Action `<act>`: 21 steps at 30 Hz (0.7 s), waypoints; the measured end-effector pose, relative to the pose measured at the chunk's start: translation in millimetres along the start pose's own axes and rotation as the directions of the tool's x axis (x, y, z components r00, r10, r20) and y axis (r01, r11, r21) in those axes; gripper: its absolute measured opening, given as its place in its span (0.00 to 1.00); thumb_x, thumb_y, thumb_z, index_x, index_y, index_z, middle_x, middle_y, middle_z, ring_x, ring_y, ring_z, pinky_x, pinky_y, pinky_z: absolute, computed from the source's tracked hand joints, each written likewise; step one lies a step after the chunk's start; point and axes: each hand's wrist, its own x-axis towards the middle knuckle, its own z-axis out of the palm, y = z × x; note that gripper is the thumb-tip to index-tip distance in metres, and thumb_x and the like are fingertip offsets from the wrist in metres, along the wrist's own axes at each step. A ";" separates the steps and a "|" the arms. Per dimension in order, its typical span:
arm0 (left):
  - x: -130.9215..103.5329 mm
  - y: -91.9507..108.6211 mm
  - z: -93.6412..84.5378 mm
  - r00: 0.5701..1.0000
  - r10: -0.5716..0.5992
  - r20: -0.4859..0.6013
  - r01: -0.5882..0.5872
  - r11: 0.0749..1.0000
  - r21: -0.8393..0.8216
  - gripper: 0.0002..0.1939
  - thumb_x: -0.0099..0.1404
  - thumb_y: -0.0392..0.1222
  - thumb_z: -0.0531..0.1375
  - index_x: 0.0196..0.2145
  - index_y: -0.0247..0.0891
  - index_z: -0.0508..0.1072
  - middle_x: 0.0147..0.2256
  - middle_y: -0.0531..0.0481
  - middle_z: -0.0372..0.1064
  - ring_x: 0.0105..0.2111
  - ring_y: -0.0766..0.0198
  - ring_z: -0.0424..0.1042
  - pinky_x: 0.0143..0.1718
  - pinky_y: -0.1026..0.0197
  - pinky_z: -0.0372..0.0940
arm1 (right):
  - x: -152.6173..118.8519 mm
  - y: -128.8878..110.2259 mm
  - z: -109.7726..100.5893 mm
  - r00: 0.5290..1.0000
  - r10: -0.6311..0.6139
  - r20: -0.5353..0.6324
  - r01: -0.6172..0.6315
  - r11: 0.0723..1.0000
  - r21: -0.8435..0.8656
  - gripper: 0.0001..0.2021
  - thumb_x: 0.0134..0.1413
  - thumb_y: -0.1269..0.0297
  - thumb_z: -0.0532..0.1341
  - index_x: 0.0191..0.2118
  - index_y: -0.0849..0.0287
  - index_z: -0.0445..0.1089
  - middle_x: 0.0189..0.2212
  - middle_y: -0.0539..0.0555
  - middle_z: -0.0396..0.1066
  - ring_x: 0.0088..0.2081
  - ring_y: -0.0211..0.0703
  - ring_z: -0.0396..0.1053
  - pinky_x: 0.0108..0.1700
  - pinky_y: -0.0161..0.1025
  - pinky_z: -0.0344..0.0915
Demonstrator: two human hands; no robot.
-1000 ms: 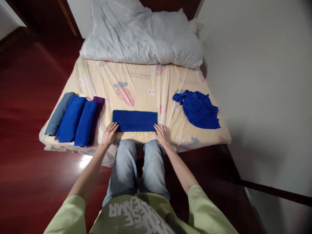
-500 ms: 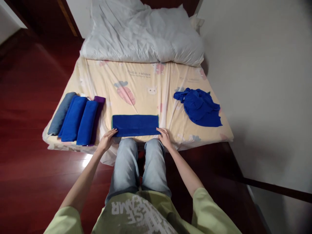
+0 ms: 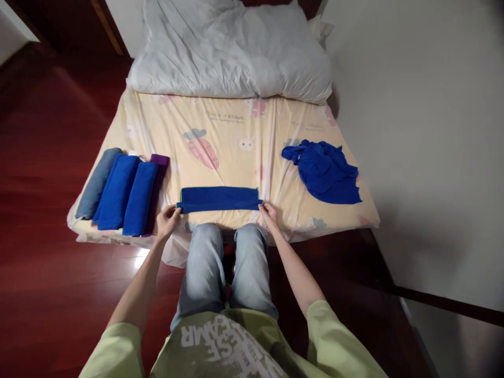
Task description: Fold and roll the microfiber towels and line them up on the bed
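Note:
A blue towel (image 3: 220,198) with thin green edging lies folded into a long strip at the near edge of the bed, just beyond my knees. My left hand (image 3: 168,220) pinches its near left corner. At the near right corner, my right hand (image 3: 269,214) grips it between thumb and fingers. The near edge is lifted and partly turned over the rest of the strip. To the right sits a crumpled heap of blue cloth (image 3: 325,173). On the left, folded blue towels (image 3: 139,199) lie side by side with a grey-blue one (image 3: 98,184) and a purple one (image 3: 159,170).
The bed (image 3: 232,157) has a yellow sheet printed with carrots and rabbits. A bunched white quilt (image 3: 228,58) covers its far end. A pale wall (image 3: 425,131) rises on the right, and dark red flooring (image 3: 47,210) extends on the left.
Both hands have gone from resting on the towel's near corners to pinching them. The near edge has been raised and moved away from me, so the strip looks narrower.

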 end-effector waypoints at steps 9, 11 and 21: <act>8.5 5.7 4.5 0.992 -0.101 -0.074 0.110 0.986 0.122 0.22 0.56 0.58 0.66 0.39 0.37 0.79 0.32 0.46 0.80 0.34 0.57 0.80 0.36 0.62 0.73 | 4.8 5.6 8.7 0.991 0.028 -0.131 -0.028 1.000 -0.002 0.29 0.40 0.35 0.69 0.33 0.61 0.76 0.31 0.57 0.77 0.34 0.46 0.72 0.39 0.42 0.70; 11.0 7.2 6.8 0.990 -0.099 -0.098 0.118 0.972 0.205 0.20 0.57 0.58 0.66 0.38 0.38 0.80 0.33 0.46 0.80 0.35 0.56 0.81 0.38 0.60 0.73 | 5.7 6.0 11.9 0.987 0.022 -0.158 -0.024 1.000 -0.012 0.29 0.39 0.35 0.69 0.33 0.61 0.76 0.31 0.58 0.78 0.34 0.48 0.73 0.39 0.44 0.71; 12.8 17.8 12.8 0.990 -0.100 -0.098 0.128 0.932 0.340 0.17 0.61 0.56 0.62 0.36 0.39 0.76 0.33 0.46 0.79 0.36 0.55 0.80 0.44 0.56 0.72 | 4.0 -0.6 15.3 0.982 -0.021 -0.189 -0.001 0.993 -0.120 0.20 0.44 0.47 0.72 0.34 0.60 0.76 0.28 0.56 0.76 0.30 0.46 0.72 0.37 0.45 0.73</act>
